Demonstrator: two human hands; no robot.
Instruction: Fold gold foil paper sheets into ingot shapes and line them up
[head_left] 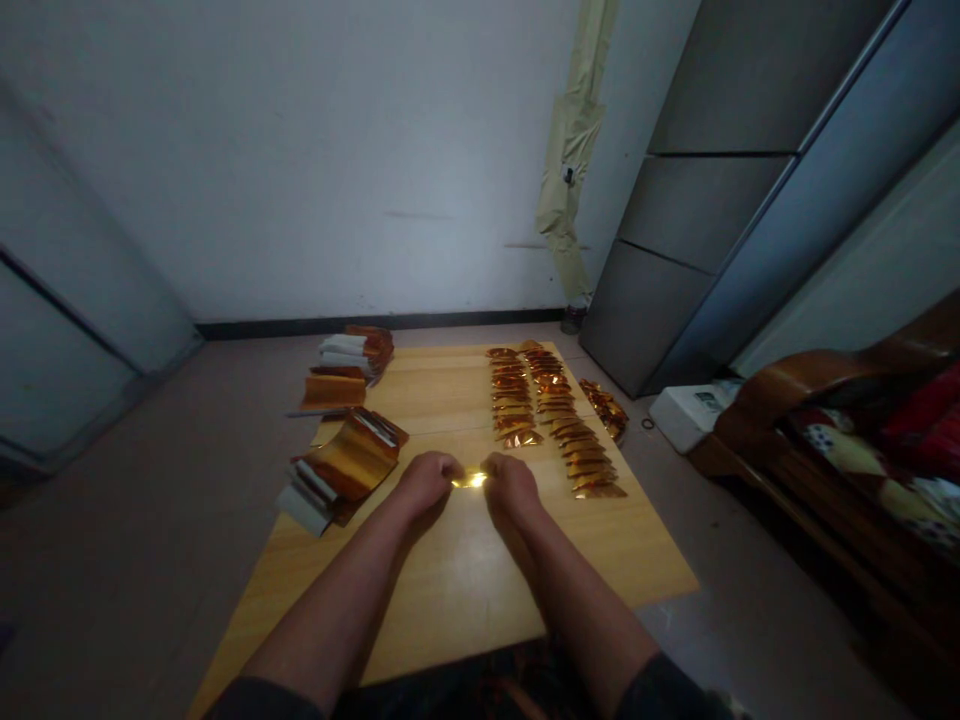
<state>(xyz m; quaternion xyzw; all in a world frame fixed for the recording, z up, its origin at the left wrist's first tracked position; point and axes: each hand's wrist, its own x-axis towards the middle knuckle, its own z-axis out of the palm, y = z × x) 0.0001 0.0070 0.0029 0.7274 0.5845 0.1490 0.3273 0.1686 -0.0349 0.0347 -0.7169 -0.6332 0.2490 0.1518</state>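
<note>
Between my two hands, a small piece of shiny gold foil paper (470,480) is held just over the wooden table. My left hand (429,482) grips its left end, fingers closed. The right end is pinched by my right hand (513,485), also closed. To the left lie a stack of gold foil sheets (352,455) and, farther back, another stack (335,390), both with some pale undersides showing. On the right are two rows of folded gold foil pieces, a shorter row (511,395) and a longer row (574,430), their pieces overlapping.
The light wooden table (450,600) stands before a white wall. A heap of gold foil pieces (604,408) sits beyond its right edge. Farther right are a grey refrigerator (675,240), a white box (684,418) on the floor and a wooden bench (787,490).
</note>
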